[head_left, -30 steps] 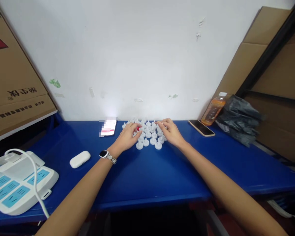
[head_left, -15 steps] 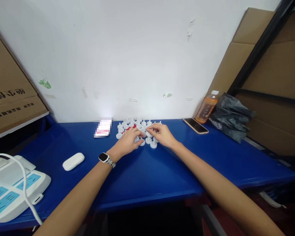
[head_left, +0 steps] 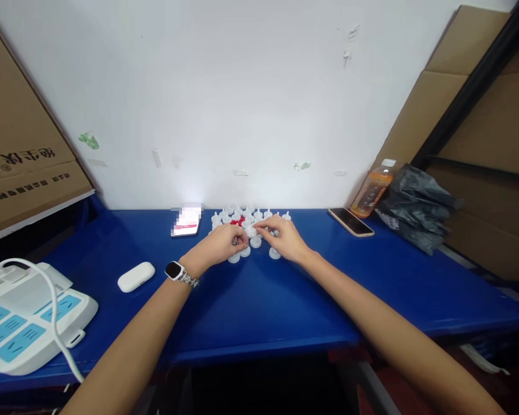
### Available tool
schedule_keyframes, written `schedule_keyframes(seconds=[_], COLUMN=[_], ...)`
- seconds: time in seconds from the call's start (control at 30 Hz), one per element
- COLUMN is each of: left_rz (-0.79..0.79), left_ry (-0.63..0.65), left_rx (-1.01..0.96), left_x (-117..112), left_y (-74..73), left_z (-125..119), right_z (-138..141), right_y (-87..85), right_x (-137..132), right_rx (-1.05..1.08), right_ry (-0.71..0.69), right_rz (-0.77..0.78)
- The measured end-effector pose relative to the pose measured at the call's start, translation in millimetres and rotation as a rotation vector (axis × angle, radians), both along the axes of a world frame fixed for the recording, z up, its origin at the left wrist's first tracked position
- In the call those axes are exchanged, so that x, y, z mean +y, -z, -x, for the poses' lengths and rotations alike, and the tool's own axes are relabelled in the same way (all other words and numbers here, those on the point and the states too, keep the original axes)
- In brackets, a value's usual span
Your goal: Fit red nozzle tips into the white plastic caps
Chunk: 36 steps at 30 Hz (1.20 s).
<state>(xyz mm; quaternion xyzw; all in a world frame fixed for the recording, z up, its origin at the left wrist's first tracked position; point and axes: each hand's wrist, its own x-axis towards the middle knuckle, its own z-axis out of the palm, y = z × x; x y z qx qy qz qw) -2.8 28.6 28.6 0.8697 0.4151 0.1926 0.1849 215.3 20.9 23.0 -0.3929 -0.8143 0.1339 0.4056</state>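
Several white nozzle caps (head_left: 234,257), round-based with a thin pointed tip, stand in a cluster on the blue table near the wall. Small red pieces (head_left: 237,221) lie in the middle of them. My left hand (head_left: 223,244), with a watch at its wrist, has its thumb and fingers pinched together over the front of the cluster; what they hold is hidden. My right hand (head_left: 285,237) comes in from the right, its fingertips pinched at a white nozzle cap (head_left: 250,230) between the two hands. Some caps are covered by my hands.
A lit phone (head_left: 187,221) lies left of the caps, with a white earbud case (head_left: 136,277) and a power strip (head_left: 38,328) nearer me. To the right are a dark-screened phone (head_left: 351,222), a drink bottle (head_left: 373,189) and a black plastic bag (head_left: 417,207). Cardboard (head_left: 21,132) leans at left.
My left hand's fingers have gone from spread over the caps to a pinch. My right fingertips have come to a cap near the left hand. The view has shifted slightly left.
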Motion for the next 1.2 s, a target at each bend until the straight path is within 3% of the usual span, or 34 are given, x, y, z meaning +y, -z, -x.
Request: schedule_keyframes(seconds=[0.2, 0.5, 0.67, 0.83, 1.03, 1.2], left_rz=[0.072, -0.109, -0.103, -0.097, -0.164, -0.127], left_ry=[-0.066, -0.033, -0.017, -0.039, -0.192, -0.260], left_rx=[0.004, 0.003, 0.017, 0.000, -0.112, -0.059], left_x=[2.3, -1.3, -3.6, -3.4, 7.6, 20.4], left_y=[0.6, 3.8, 3.9, 1.1, -8.2, 2.5], left_z=[11.5, -1.3, -3.7, -3.4, 26.5, 53.9], right_z=[-3.1, -17.8, -15.5, -13.2, -14.6, 9.1], right_y=[2.0, -1.8, -6.0, -2.2, -7.3, -17.9], right_x=[-3.4, 0.6, -4.2, -0.5, 1.5, 30.3], right_rx=[-0.129, -0.311, -0.332, -0.425, -0.324, -0.363], right_ry=[-0.082, -0.034, -0.097, 0.023, 0.105, 0.095], right_rz=[0.040, 0.002, 0.111, 0.049, 0.022, 0.023])
